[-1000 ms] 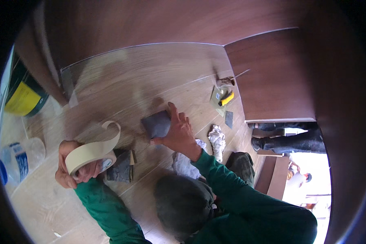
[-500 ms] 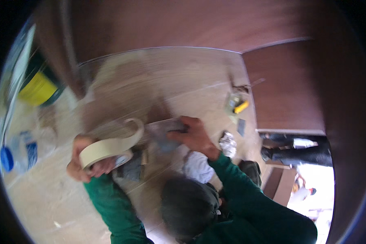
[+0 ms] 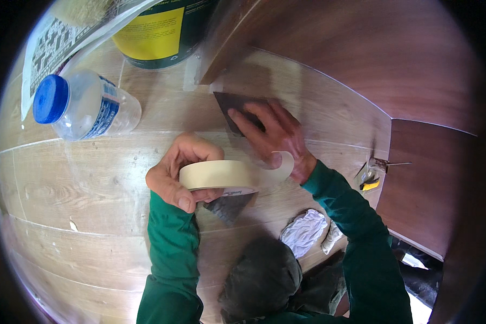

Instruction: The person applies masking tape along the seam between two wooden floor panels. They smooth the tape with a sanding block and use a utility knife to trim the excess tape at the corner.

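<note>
My left hand (image 3: 177, 171) is closed around a roll of cream masking tape (image 3: 216, 175), its fingers inside the ring. The tape's loose end (image 3: 282, 168) curls off to the right, in front of my right wrist. My right hand (image 3: 275, 127) has a thin dark flat sheet (image 3: 233, 110) under its fingers, near the foot of a brown wooden panel (image 3: 227, 43). Whether the sheet is sandpaper or a scraper blade I cannot tell. A second dark grey piece (image 3: 229, 208) lies on the floor below the tape roll, partly hidden by my left hand.
A clear plastic bottle (image 3: 89, 105) with a blue cap lies left, beside newspaper (image 3: 65, 46) and a dark green bucket (image 3: 159, 35) with a yellow label. White cloth (image 3: 303, 232) lies near my right forearm. A yellow-handled tool (image 3: 369, 185) lies by the right-hand brown panel (image 3: 416, 178).
My view has turned and come closer to the bucket and bottle. My right hand has carried the flat sheet to the panel's foot. The tape roll stays in my left hand.
</note>
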The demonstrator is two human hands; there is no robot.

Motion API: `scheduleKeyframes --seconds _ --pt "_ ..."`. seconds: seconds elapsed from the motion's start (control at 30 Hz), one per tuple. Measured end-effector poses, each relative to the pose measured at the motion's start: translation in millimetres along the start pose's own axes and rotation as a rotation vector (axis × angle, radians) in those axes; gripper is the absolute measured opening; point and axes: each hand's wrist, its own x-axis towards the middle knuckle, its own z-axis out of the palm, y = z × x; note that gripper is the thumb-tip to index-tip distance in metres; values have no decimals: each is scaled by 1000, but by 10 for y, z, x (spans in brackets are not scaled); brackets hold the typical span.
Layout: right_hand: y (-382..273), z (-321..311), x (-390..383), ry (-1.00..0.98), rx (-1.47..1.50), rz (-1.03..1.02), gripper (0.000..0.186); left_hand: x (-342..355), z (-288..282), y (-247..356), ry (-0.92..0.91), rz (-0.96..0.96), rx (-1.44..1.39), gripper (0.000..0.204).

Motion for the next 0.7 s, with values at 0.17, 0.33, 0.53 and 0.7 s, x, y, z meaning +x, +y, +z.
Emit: scheduleKeyframes --seconds 0.17,0.33,0.53,0.7 --pt "-70 186 175 91 -6 -43 53 22 38 17 28 17 47 50" --pt "-243 214 252 102 -26 -3 50 -20 11 41 17 6 38 53" --pt "-406 299 284 123 -192 18 52 -30 47 82 57 -7 112 55" --pt "-437 253 281 88 -190 78 55 -54 64 77 97 0 132 56"
